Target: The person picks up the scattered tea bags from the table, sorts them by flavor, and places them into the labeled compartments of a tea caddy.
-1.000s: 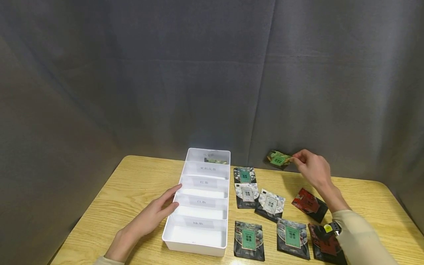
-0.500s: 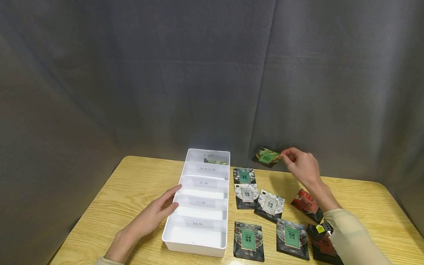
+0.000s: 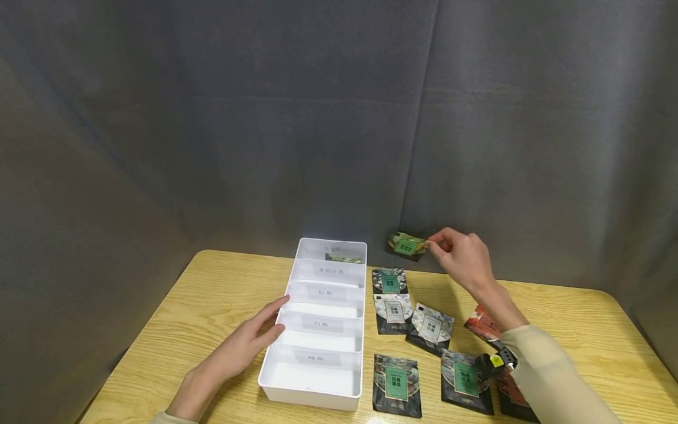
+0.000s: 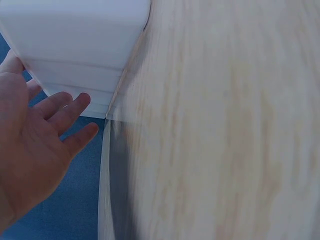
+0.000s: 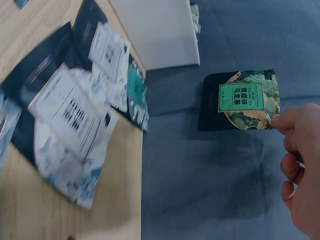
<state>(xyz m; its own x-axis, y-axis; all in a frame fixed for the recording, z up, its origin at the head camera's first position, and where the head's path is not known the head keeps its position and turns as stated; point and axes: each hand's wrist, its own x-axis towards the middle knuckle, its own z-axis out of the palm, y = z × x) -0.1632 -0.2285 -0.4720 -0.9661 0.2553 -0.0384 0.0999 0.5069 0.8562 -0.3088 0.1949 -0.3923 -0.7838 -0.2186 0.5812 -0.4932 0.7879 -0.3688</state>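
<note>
In the head view my right hand (image 3: 464,259) pinches one edge of a green-labelled oolong tea sachet (image 3: 406,245) and holds it up over the table's back edge. The right wrist view shows the same sachet (image 5: 240,100) between thumb and fingers. A long white divided box (image 3: 312,376) with a paper label in each compartment stands left of it. One green sachet (image 3: 343,258) shows in the box's farthest compartment. My left hand (image 3: 238,347) rests against the box's left side, fingers extended; in the left wrist view that hand (image 4: 45,125) touches the white wall (image 4: 75,40).
Right of the box lie a dark jasmine-style sachet (image 3: 389,281), two white-labelled sachets (image 3: 394,313), and two green-labelled sachets (image 3: 396,384) nearer the front. Red sachets (image 3: 482,323) lie partly hidden under the right forearm. A grey curtain (image 3: 318,147) hangs behind the wooden table (image 3: 175,318).
My right hand has carried the oolong tea sachet leftward, closer to the box's far end. The left hand and the box stay nearly where they were.
</note>
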